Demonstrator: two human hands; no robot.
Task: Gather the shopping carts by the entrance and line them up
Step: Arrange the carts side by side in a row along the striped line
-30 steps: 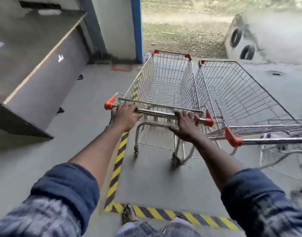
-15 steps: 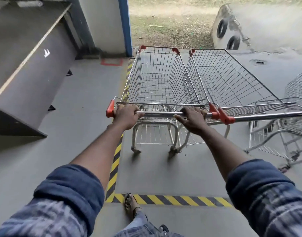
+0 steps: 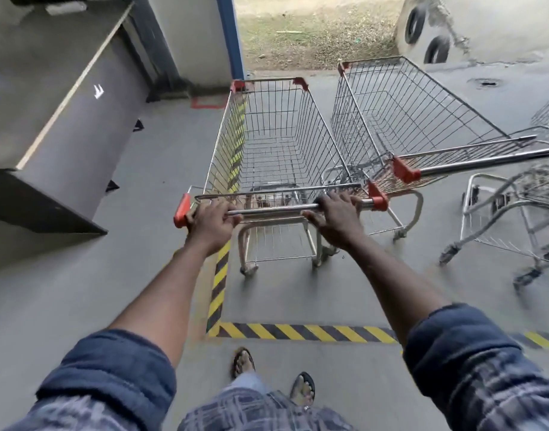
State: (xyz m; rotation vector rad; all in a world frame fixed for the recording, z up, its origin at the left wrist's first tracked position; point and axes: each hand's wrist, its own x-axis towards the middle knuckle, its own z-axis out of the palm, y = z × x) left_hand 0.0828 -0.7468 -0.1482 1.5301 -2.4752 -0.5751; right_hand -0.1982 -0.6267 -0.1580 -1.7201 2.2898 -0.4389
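Left hand (image 3: 212,223) and right hand (image 3: 337,219) gripped the handle (image 3: 273,209) of the cart (image 3: 276,141), which stood on the floor just inside the striped tape (image 3: 218,287), a second cart (image 3: 400,119) angled close on its right; a skewed push would likely snag their handle ends.

Grey floor (image 3: 80,306) w/ hazard tape (image 3: 298,332); 3 carts (image 3: 276,144).

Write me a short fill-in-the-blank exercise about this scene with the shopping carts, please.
1. The left hand and right hand both grip the silver wire shopping cart by its ____.
2. The striped floor tape is black and ____.
3. A second silver wire cart stands to the ____ of the gripped one.
Missing words: handle; yellow; right.
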